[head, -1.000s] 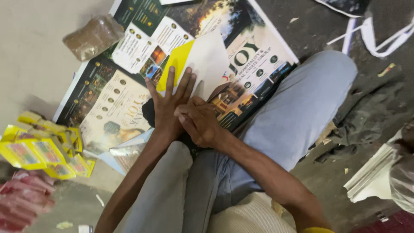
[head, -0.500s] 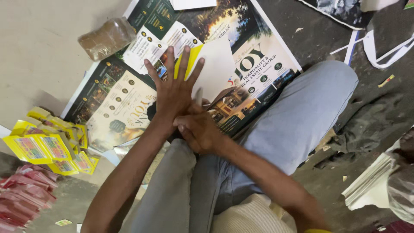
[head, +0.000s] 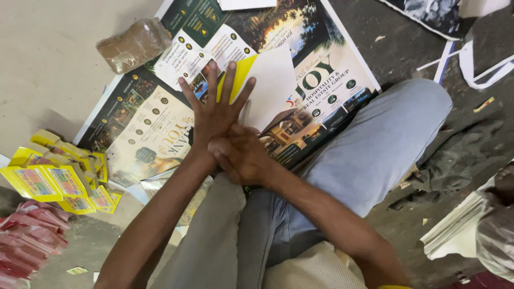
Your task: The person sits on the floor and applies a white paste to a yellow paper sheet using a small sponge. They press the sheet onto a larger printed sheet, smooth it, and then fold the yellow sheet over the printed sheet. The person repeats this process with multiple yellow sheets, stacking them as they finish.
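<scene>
Head view: the left hand (head: 214, 115) lies flat with fingers spread wide, pressing down on a yellow-and-white folded paper (head: 267, 85) that rests on a large printed poster (head: 321, 80) on the floor. The paper extends up and to the right from under its fingers. The right hand (head: 241, 155) sits loosely curled just below, touching the left hand's wrist, gripping nothing visible.

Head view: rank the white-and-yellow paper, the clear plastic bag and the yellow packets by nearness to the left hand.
From the left hand:
1. White-and-yellow paper, under its fingertips, toward the right.
2. Clear plastic bag, up and to the left.
3. Yellow packets, far left on the floor.
</scene>
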Action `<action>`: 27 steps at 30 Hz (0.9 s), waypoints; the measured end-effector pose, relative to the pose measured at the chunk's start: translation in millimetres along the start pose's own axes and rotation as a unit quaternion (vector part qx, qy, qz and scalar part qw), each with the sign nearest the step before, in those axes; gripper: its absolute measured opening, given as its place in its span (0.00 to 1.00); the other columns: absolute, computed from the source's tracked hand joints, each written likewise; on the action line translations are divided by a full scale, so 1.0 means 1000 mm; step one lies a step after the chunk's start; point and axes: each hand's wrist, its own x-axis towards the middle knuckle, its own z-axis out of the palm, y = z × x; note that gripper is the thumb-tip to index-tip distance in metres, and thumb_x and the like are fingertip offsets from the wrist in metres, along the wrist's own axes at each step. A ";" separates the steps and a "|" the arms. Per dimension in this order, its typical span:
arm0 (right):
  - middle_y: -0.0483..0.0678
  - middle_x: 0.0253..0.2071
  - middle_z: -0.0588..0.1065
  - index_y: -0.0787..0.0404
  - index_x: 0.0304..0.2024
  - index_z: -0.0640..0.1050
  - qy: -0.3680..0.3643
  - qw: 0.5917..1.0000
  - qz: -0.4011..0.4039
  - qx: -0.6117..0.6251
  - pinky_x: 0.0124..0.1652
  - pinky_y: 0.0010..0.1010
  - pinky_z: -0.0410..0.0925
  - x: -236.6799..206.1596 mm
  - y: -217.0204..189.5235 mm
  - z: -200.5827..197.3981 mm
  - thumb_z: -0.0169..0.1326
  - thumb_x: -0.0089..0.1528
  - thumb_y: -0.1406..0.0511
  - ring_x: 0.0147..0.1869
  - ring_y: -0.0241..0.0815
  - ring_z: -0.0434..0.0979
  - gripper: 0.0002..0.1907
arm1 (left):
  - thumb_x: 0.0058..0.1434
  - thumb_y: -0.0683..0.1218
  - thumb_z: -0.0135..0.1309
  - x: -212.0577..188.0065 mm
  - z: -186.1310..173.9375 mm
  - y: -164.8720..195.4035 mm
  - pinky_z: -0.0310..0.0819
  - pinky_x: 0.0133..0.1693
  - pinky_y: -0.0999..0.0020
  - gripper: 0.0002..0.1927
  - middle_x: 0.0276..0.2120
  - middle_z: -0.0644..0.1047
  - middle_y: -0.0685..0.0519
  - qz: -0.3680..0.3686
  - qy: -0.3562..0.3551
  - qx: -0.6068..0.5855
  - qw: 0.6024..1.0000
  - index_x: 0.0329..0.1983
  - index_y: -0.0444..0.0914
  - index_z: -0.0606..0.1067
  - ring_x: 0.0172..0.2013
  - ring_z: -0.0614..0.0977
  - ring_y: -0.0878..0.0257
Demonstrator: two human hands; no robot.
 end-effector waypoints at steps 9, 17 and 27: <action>0.56 0.30 0.74 0.61 0.30 0.74 -0.062 0.971 0.045 -0.224 0.37 0.49 0.63 0.006 0.036 -0.055 0.59 0.44 0.63 0.35 0.59 0.69 0.14 | 0.51 0.68 0.63 0.004 -0.009 0.002 0.29 0.60 0.08 0.57 0.78 0.43 0.44 0.004 0.011 0.042 0.999 0.80 0.57 0.50 0.75 0.40 0.36; 0.54 0.39 0.75 0.63 0.47 0.74 0.056 0.993 0.103 0.006 0.49 0.49 0.65 -0.008 -0.008 -0.016 0.51 0.66 0.72 0.45 0.59 0.72 0.07 | 0.51 0.63 0.61 -0.006 -0.001 -0.005 0.31 0.60 0.15 0.56 0.80 0.43 0.43 0.020 -0.011 0.095 0.995 0.84 0.57 0.54 0.76 0.40 0.37; 0.60 0.38 0.76 0.64 0.44 0.78 0.000 0.974 0.226 0.027 0.45 0.46 0.68 -0.010 -0.050 -0.017 0.56 0.62 0.68 0.44 0.60 0.74 0.08 | 0.56 0.70 0.53 -0.008 0.003 -0.008 0.31 0.62 0.13 0.49 0.77 0.47 0.45 0.018 0.002 -0.097 0.995 0.78 0.50 0.57 0.75 0.44 0.42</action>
